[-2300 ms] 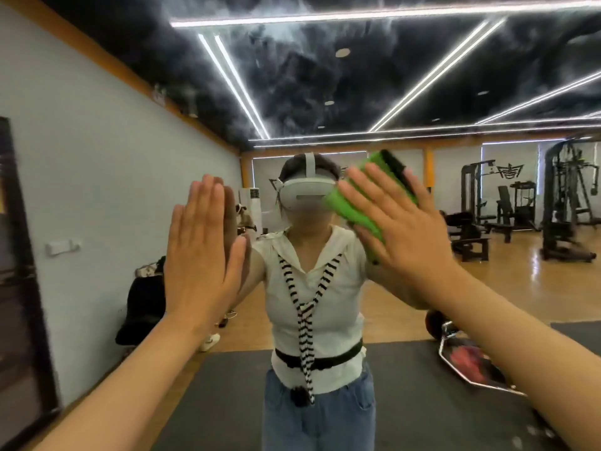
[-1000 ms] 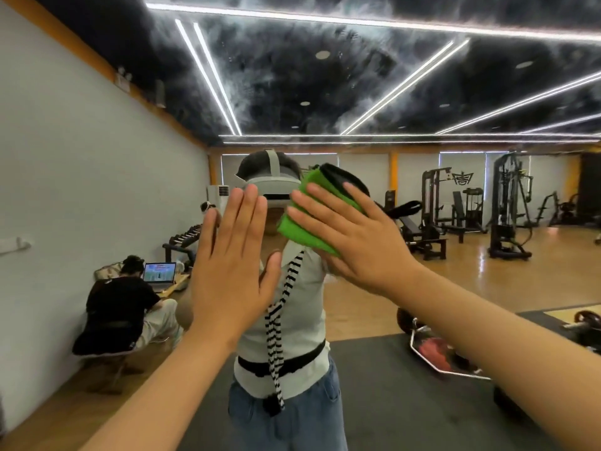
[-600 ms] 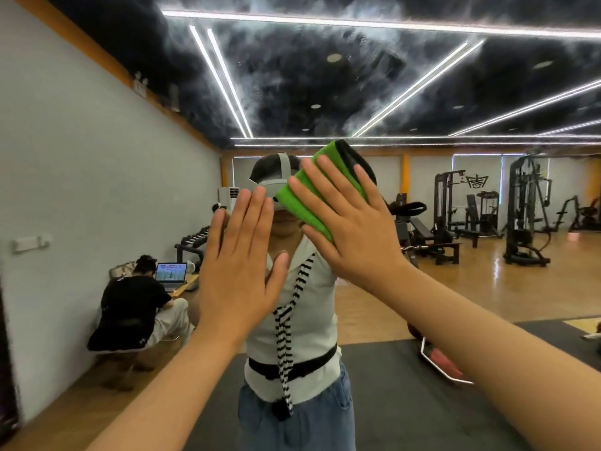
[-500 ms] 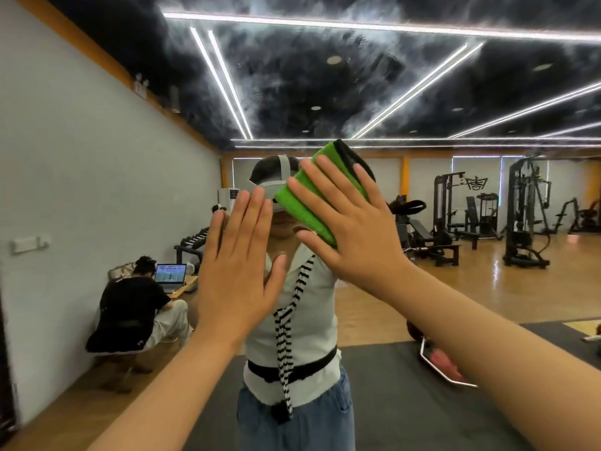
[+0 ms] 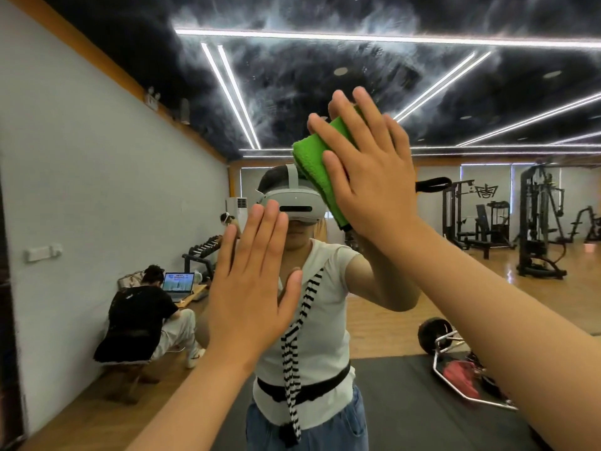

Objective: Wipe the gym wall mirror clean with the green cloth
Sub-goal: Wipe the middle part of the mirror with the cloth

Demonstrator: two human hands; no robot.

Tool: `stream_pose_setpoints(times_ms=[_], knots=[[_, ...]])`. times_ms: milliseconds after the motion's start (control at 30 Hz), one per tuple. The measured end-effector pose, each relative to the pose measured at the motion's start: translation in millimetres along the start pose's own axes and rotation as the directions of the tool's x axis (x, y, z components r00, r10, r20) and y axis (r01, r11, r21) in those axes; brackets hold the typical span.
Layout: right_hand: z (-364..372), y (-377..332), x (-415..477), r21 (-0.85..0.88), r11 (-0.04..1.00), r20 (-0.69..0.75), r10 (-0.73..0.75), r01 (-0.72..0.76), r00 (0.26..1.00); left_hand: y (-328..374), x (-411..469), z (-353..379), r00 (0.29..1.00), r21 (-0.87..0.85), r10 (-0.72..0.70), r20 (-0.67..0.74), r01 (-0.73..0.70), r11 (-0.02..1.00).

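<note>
The wall mirror (image 5: 471,271) fills nearly the whole view and reflects me and the gym. My right hand (image 5: 370,177) lies flat with straight, spread fingers and presses the folded green cloth (image 5: 317,161) against the glass, high up and right of centre. Most of the cloth is hidden under the palm; its left part and lower edge show. Lower and to the left, my left hand (image 5: 257,288) rests flat on the mirror with straight fingers and holds nothing.
A dark frame edge (image 5: 6,320) of the mirror runs down the far left. The reflection shows a seated person with a laptop (image 5: 143,317), weight machines (image 5: 540,222), a barbell frame (image 5: 461,362) on a dark mat and a wooden floor.
My right hand has slid the green cloth upward on the glass, from face height in the reflection to above the headset. The left hand stays flat on the mirror, lower in view.
</note>
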State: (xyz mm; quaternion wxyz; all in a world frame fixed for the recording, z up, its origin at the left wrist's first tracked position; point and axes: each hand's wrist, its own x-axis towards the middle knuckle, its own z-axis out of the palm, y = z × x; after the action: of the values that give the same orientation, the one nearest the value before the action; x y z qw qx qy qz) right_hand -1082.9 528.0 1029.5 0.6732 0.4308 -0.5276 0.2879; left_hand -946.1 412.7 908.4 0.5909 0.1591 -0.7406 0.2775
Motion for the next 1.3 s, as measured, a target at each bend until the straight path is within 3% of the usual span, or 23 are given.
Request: stream_pose_setpoints(times_ms=[267,400,600,733,900,1033,1200,1300], knots=[[2,-15,-20,0.039,0.999,0.022,0.017,-0.017,1.000,1,0,0,1.000,-0.014,-0.002,-0.005,0.002,1.000],[-2,-44,-61,0.031,1.000,0.118,0.002,-0.006,0.993,1,-1,0,1.000,-0.023,-0.008,-0.003,0.008,1.000],[-10,-43,-95,0.038,0.986,0.208,-0.165,0.160,0.964,-11,-6,-10,0.999,-0.259,0.054,0.004,-0.051,0.965],[-8,-28,-69,0.003,0.965,0.232,-0.257,0.264,0.938,-55,-8,-25,0.997,-0.133,-0.074,0.026,0.077,0.988],[7,-30,-4,-0.011,0.999,0.123,-0.039,0.041,0.992,-110,5,-40,0.988,-0.008,-0.150,0.023,0.150,0.989],[11,-57,5,0.026,0.993,0.130,0.114,-0.118,0.985,-124,-3,-33,0.990,-0.027,-0.142,0.015,0.143,0.989],[13,-122,-65,0.025,0.997,0.243,-0.082,0.078,0.967,-124,-13,-32,0.996,-0.178,-0.089,-0.014,0.085,0.980],[8,-141,-101,0.051,0.986,0.282,-0.167,0.159,0.945,-138,-12,-39,0.997,-0.137,-0.073,-0.017,0.070,0.988]])
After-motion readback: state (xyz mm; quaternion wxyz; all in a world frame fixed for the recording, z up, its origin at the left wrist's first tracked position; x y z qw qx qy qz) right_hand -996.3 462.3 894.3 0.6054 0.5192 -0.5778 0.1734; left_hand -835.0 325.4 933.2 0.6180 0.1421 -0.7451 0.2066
